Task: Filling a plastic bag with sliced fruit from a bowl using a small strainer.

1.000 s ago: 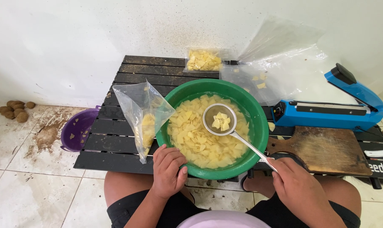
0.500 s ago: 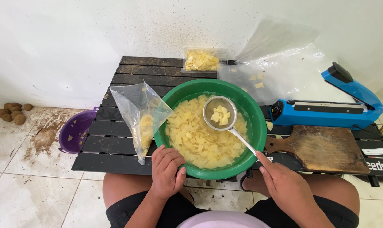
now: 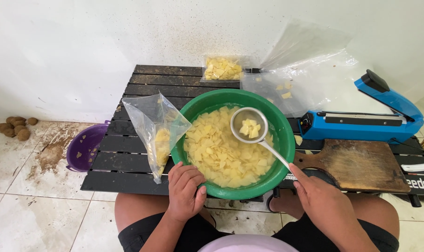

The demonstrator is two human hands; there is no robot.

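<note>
A: Live now — right hand [image 3: 325, 199] at 5 o'clock of the green basin [image 3: 272, 175], fingers curled tight round the handle of the metal strainer ladle [image 3: 249, 125]. Ladle's up out of the water, small heap of pale yellow slices in it.

B: Vs 1 sec ago?

A: Ladle's drifted a touch toward 12 o'clock and sits a bit higher over the basin; hand pulled in closer to the rim. So the scoop's lifted and draining, not dipping.

B: Left hand?

A: Left hand [image 3: 185, 190] at 7 o'clock of the basin, fingers folded in, thumb out, pinching the bottom edge of the clear plastic bag [image 3: 156, 128]. Bag stands propped at 9 o'clock, touching the rim, mouth open upward, some slices already in it. Hasn't shifted in that sec.

B: Slices in the basin?

A: Plenty, floating, filling most of it. Judging by that, lots of scooping left.

B: Rest of the table?

A: Filled sealed bag [image 3: 222, 69] at 12 o'clock, big loose clear bag [image 3: 310, 74] at 1 o'clock w/ a few bits in it, blue heat sealer [image 3: 361, 123] at 3, wooden board [image 3: 356, 165] at 4. Off the black slatted table [image 3: 128, 163], purple bowl [image 3: 83, 147] on the floor at 9, brown tubers [image 3: 15, 127] further out.
</note>
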